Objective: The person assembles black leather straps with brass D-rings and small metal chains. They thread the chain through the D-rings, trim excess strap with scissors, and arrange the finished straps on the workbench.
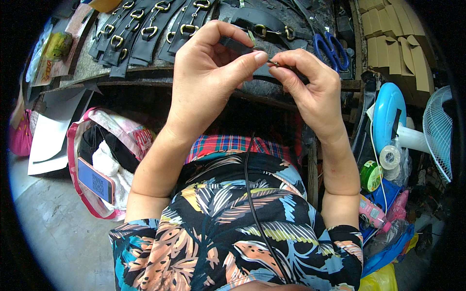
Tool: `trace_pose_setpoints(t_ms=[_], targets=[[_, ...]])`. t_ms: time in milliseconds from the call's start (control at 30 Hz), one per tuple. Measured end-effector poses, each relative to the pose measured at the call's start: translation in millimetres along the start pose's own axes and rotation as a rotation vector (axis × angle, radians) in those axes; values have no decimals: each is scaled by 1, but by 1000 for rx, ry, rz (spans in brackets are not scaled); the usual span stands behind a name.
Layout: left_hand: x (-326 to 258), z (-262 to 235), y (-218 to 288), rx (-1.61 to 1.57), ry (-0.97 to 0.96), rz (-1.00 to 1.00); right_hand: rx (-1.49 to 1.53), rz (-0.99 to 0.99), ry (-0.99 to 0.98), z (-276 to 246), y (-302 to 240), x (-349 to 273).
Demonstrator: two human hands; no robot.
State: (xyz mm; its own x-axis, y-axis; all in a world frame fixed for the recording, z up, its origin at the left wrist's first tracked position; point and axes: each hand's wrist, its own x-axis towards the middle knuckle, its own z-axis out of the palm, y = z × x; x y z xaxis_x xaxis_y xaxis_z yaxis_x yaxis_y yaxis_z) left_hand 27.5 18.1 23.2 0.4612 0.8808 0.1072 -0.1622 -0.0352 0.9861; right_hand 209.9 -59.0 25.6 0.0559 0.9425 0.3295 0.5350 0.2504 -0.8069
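Note:
Both my hands are raised close together over the near edge of the workbench. My left hand point(206, 72) is closed, thumb against forefinger, on a black leather strap point(235, 46) whose tip shows a bit of metal. My right hand point(313, 85) pinches a thin dark piece with a metallic glint, too small to name, almost touching the left thumb. Beyond them lies a curved black strap point(245, 17) with brass-coloured ring fittings. Several black leather straps point(145, 46) with brass-coloured bit-shaped links are laid side by side at the far left.
Blue-handled scissors point(331, 51) lie right of my right hand. Cardboard pieces point(395, 46) are stacked far right, above a blue and white fan point(388, 114). An open bag point(77, 145) with a phone point(96, 180) stands left. A black cable point(252, 194) hangs down my front.

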Motion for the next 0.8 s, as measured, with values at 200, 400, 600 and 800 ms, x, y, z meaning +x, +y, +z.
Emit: trace_pose_setpoints(t_ms=[200, 400, 600, 800], targets=[[0, 9, -3, -16, -4, 14, 416, 270, -20, 2, -3, -2], [-1, 2, -2, -31, -6, 18, 688, 357, 3, 0, -2, -1], [1, -7, -1, 101, -77, 34, 433, 295, -43, -19, 2, 0], [0, -4, -2, 149, -102, -49, 206, 218, -40, -17, -3, -3]])
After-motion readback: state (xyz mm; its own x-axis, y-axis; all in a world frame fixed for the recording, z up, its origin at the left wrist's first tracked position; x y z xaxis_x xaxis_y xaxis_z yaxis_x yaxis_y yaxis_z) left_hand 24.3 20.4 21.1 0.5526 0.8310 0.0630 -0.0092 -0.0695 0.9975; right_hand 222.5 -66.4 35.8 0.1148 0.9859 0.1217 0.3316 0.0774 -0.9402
